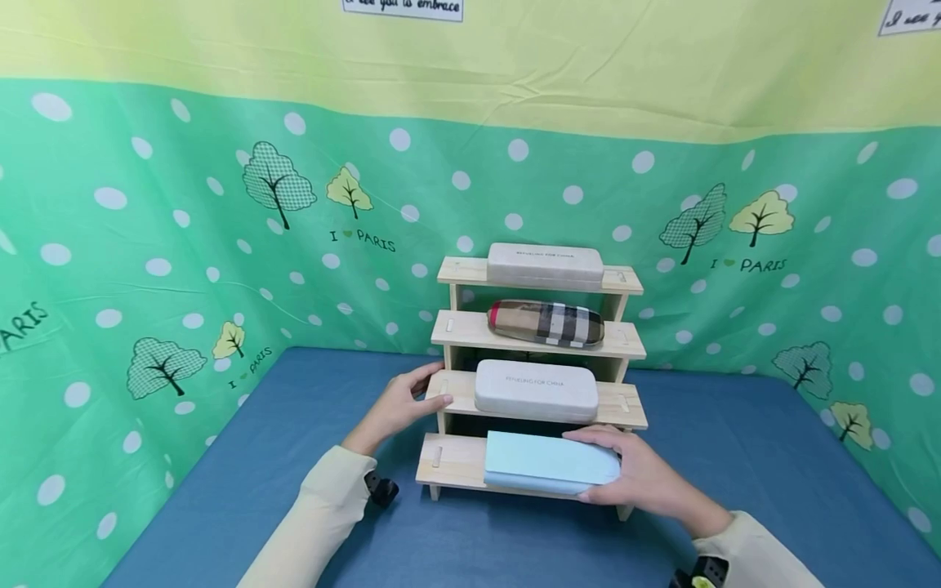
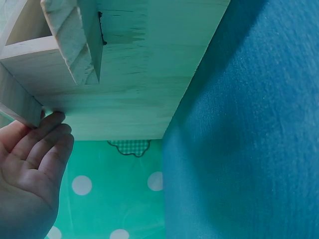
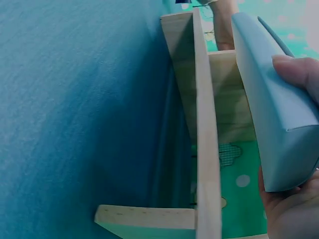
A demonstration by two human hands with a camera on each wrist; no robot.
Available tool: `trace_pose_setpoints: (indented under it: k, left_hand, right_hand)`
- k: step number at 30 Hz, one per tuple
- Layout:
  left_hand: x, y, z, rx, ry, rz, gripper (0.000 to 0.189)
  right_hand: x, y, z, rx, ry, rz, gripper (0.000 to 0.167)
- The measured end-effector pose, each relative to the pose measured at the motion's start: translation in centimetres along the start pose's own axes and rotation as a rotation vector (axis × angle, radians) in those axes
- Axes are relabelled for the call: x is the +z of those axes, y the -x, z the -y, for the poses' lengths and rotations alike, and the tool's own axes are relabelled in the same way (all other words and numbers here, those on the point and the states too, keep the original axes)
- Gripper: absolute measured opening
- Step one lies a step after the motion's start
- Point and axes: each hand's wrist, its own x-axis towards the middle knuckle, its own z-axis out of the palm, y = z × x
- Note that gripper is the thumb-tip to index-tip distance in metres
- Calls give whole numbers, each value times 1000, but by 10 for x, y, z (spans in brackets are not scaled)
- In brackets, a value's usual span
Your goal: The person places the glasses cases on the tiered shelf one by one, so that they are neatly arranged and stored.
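A light blue glasses case (image 1: pixel 551 464) is at the lowest board of a stepped wooden rack (image 1: pixel 459 461). My right hand (image 1: pixel 647 475) grips the case by its right end, thumb on the near side and fingers over the far side. In the right wrist view a gap shows between the blue case (image 3: pixel 271 99) and the lowest board's front edge (image 3: pixel 207 149). My left hand (image 1: pixel 397 408) holds the left end of the second board from the bottom; in the left wrist view its fingers (image 2: pixel 47 144) reach around the board's end.
On the rack's upper boards lie a white case (image 1: pixel 540 392), a plaid case (image 1: pixel 546 323) and another white case (image 1: pixel 544 265) at the top. A blue cloth (image 1: pixel 294 433) covers the table. Behind hangs a green dotted curtain (image 1: pixel 441 204).
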Motion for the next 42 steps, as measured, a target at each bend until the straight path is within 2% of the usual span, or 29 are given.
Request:
trace_pose_setpoints:
  k: [13,21,31,42]
  left_hand:
    - [0,0,0,-1,24,3,68]
    - [0,0,0,-9,20,5,68]
    - [0,0,0,-6,10,8,68]
    - [0,0,0,-15,20,6,69]
  right_hand:
    - [11,-7,-3,44,-6,16,63]
    - [15,-13,-7,25,24,25,64]
    - [19,-19,-15,-1,-6,49,65]
    - [20,-23,-16,15,7,61,69]
